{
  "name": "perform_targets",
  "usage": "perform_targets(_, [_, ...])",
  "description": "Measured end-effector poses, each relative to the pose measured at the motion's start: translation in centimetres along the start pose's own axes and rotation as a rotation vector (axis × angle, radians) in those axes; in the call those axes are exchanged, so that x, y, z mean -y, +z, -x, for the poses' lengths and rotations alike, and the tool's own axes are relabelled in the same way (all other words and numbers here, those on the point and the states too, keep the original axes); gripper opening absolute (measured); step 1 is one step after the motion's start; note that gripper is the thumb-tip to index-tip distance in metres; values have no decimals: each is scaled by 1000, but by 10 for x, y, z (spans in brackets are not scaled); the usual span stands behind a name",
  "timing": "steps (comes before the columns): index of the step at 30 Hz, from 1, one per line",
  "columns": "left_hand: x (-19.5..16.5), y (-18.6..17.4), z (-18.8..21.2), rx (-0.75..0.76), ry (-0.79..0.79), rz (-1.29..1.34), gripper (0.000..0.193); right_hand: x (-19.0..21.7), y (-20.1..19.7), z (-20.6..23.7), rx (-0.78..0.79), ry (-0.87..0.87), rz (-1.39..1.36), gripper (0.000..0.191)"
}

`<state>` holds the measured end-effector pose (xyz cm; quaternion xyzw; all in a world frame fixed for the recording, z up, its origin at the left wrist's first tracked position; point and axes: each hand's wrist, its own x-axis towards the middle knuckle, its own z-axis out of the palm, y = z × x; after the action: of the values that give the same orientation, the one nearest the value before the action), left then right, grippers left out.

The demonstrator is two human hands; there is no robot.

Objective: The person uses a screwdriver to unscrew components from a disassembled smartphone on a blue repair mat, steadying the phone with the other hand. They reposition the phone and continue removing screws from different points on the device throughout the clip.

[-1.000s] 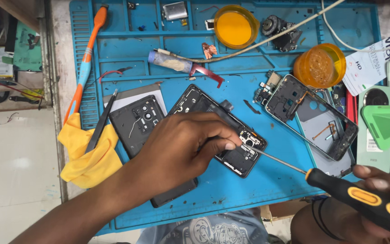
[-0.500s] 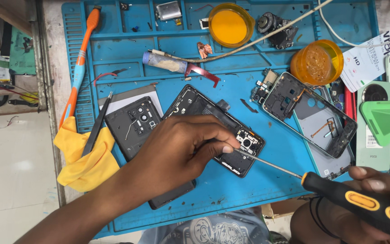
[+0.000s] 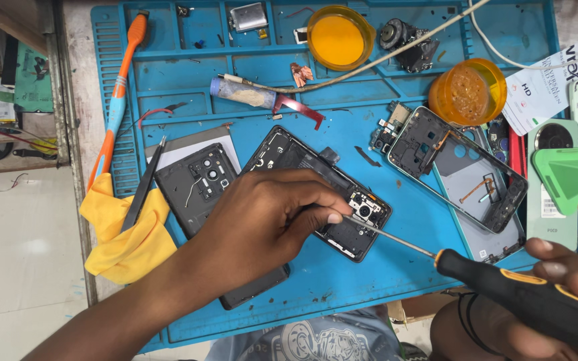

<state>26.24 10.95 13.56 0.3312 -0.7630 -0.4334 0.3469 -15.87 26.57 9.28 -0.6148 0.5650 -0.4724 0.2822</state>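
An opened black phone [image 3: 362,214] lies at an angle on the blue work mat [image 3: 382,267], its camera block and boards exposed. My left hand [image 3: 262,227] rests on the phone's middle, pressing it down, with thumb and forefinger pinched around the screwdriver's thin shaft close to the tip. My right hand [image 3: 563,281] grips the black and orange screwdriver [image 3: 503,284] at the lower right. The tip sits on the phone's upper end beside the camera. A black back cover [image 3: 202,184] lies just left of my left hand, partly under it.
A second phone frame [image 3: 459,180] lies right of the work. Two orange lids [image 3: 336,37] [image 3: 466,90], a glue tube [image 3: 249,93], an orange-handled brush [image 3: 118,100], tweezers [image 3: 143,187] on a yellow cloth [image 3: 125,234], a green triangular pick [image 3: 573,175] and a white cable [image 3: 396,50] surround it.
The view has drifted slightly. My left fingers have closed more tightly around the screwdriver shaft at the phone's camera end. The phone and both hands stay in place.
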Motion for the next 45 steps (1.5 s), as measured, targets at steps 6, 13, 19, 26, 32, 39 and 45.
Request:
perform_targets(6, [-1, 1, 1, 8, -7, -23, 11, -15, 2, 12, 35, -155, 57, 42])
perform_targets(13, [-3, 3, 0, 31, -34, -35, 11, 69, 34, -44, 230, -80, 52, 23])
perform_targets(19, [-4, 3, -1, 51, -39, -52, 11, 74, 41, -36, 189, 36, -200, 38])
perform_targets(26, [-7, 5, 1, 1, -30, -89, 11, 73, 27, -42, 199, 149, -265, 40])
perform_targets(32, [-6, 9, 2, -65, 2, -158, 11, 60, 21, -47, 329, 81, -310, 43])
perform_targets(39, [-4, 8, 3, -63, 25, -187, 11, 67, 29, -63, 442, 65, -344, 47])
perform_targets(45, [-2, 8, 3, 6, -44, -116, 14, 79, 42, -60, 468, 126, -521, 44])
